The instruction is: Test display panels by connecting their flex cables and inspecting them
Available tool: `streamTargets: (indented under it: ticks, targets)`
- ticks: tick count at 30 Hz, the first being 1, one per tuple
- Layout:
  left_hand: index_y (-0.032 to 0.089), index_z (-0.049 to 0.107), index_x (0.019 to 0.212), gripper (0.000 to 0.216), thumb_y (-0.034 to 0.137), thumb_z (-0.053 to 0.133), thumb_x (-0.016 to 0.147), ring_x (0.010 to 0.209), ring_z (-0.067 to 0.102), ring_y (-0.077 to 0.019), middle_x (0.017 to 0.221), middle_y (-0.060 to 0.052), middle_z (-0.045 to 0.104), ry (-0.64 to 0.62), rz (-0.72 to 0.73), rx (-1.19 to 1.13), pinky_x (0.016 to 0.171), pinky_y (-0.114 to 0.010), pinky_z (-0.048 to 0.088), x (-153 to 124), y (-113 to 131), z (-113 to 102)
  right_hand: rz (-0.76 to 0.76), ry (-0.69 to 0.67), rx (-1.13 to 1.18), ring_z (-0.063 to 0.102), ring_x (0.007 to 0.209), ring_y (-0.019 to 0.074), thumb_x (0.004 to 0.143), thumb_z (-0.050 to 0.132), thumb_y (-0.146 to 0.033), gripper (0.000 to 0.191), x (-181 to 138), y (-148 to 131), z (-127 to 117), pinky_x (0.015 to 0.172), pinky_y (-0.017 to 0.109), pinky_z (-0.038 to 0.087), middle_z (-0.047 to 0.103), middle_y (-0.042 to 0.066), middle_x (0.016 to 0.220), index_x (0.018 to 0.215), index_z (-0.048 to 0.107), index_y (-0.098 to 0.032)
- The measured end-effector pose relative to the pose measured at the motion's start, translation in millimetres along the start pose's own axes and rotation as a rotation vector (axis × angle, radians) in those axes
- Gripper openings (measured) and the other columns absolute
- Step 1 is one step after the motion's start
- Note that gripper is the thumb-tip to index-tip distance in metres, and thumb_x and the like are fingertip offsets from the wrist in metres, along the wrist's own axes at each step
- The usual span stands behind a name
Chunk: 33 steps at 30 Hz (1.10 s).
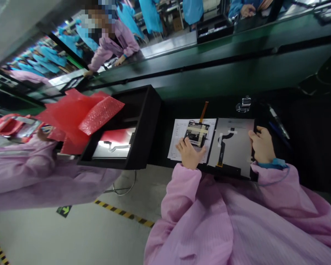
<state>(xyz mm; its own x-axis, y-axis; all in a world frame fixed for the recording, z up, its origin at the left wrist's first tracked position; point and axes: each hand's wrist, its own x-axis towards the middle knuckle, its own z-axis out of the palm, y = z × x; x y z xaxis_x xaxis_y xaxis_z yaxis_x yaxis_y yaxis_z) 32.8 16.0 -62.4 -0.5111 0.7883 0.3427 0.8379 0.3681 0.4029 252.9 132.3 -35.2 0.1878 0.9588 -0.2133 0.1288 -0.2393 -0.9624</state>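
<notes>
A grey display panel (238, 147) with a black ribbon cable (223, 149) on its back lies in front of me. My right hand (263, 145) grips its right edge, the thumb on top. A blue wrist strap (273, 163) circles that wrist. To the left lie printed paper sheets (175, 141). On them rests a small black circuit-board unit (194, 129), an orange flex cable (204, 111) sticking out from its far side. My left hand (190, 154) lies over the papers with fingers spread, its fingertips at the unit's near edge.
A black open box (140, 143) at left holds a shiny panel (113, 147), with red bubble wrap (79, 114) over it. Clear plastic bits (244, 104), a marker (278, 120) and a blue pen (278, 130) lie at right. A co-worker's pink sleeve (30, 162) is at left.
</notes>
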Motion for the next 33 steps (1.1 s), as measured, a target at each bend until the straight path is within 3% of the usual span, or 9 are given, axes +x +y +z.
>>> streamTargets:
  ticks: [4,7,12,17,21,25,28,33]
  targets:
    - [0.012,0.045,0.115,0.065,0.055,0.076,0.076,0.118,0.049,-0.0392,0.121,-0.022,0.051,-0.009,0.048,-0.009,0.106,-0.063,0.037,5,0,2,-0.002,-0.029,0.022,0.062,0.067,0.0188,0.08,0.06,-0.024,0.03,12,-3,5,0.057,0.03,0.045,0.067,0.004,0.083,0.109,0.056,-0.02]
    - [0.012,0.046,0.111,0.067,0.062,0.073,0.077,0.115,0.048,-0.0379,0.116,-0.02,0.05,-0.002,0.063,-0.006,0.105,-0.063,0.038,7,0,4,-0.018,-0.057,0.006,0.061,0.067,0.018,0.081,0.059,-0.023,0.029,21,-5,10,0.057,0.029,0.044,0.067,0.004,0.084,0.109,0.056,-0.02]
    - [0.012,0.044,0.114,0.068,0.065,0.07,0.079,0.118,0.046,-0.0376,0.119,-0.02,0.047,-0.012,0.076,-0.035,0.104,-0.062,0.04,5,-5,4,-0.042,-0.086,-0.163,0.062,0.071,0.0193,0.086,0.055,-0.024,0.026,26,-6,12,0.066,0.032,0.048,0.068,0.004,0.085,0.112,0.055,-0.02]
    - [0.015,0.042,0.127,0.066,0.061,0.065,0.086,0.134,0.038,-0.04,0.135,-0.022,0.041,-0.059,0.097,-0.135,0.108,-0.062,0.04,6,-2,-16,-0.175,-0.064,-0.511,0.066,0.092,0.0264,0.088,0.054,-0.027,0.031,22,-14,7,0.084,0.038,0.049,0.069,0.01,0.092,0.116,0.059,-0.015]
    - [0.019,0.055,0.12,0.035,0.045,0.055,0.097,0.132,0.046,-0.0332,0.134,-0.017,0.048,-0.157,0.367,-0.19,0.107,-0.052,0.046,22,29,-21,-0.205,-0.083,-0.784,0.065,0.098,0.032,0.091,0.053,-0.033,0.037,19,-23,5,0.085,0.042,0.049,0.07,0.015,0.103,0.122,0.06,-0.014]
    - [0.019,0.061,0.125,0.03,0.032,0.051,0.1,0.12,0.055,-0.0293,0.126,-0.014,0.058,-0.37,0.689,-0.099,0.104,-0.046,0.048,54,66,0,-0.159,-0.157,-1.017,0.066,0.098,0.0357,0.096,0.05,-0.037,0.039,16,-38,5,0.081,0.044,0.049,0.069,0.019,0.109,0.127,0.057,-0.014]
    - [0.017,0.065,0.122,0.029,0.03,0.052,0.099,0.112,0.059,-0.0275,0.118,-0.013,0.064,-0.439,0.795,-0.01,0.099,-0.043,0.05,71,77,16,-0.126,-0.211,-1.095,0.067,0.096,0.0363,0.097,0.052,-0.037,0.038,16,-50,5,0.08,0.045,0.049,0.069,0.02,0.106,0.127,0.055,-0.013]
    - [0.017,0.069,0.113,0.027,0.029,0.049,0.1,0.107,0.063,-0.0256,0.113,-0.011,0.068,-0.39,0.835,-0.034,0.094,-0.039,0.051,77,71,27,-0.085,-0.272,-1.079,0.067,0.095,0.0337,0.095,0.06,-0.037,0.036,28,-57,1,0.079,0.042,0.049,0.07,0.016,0.103,0.122,0.055,-0.014]
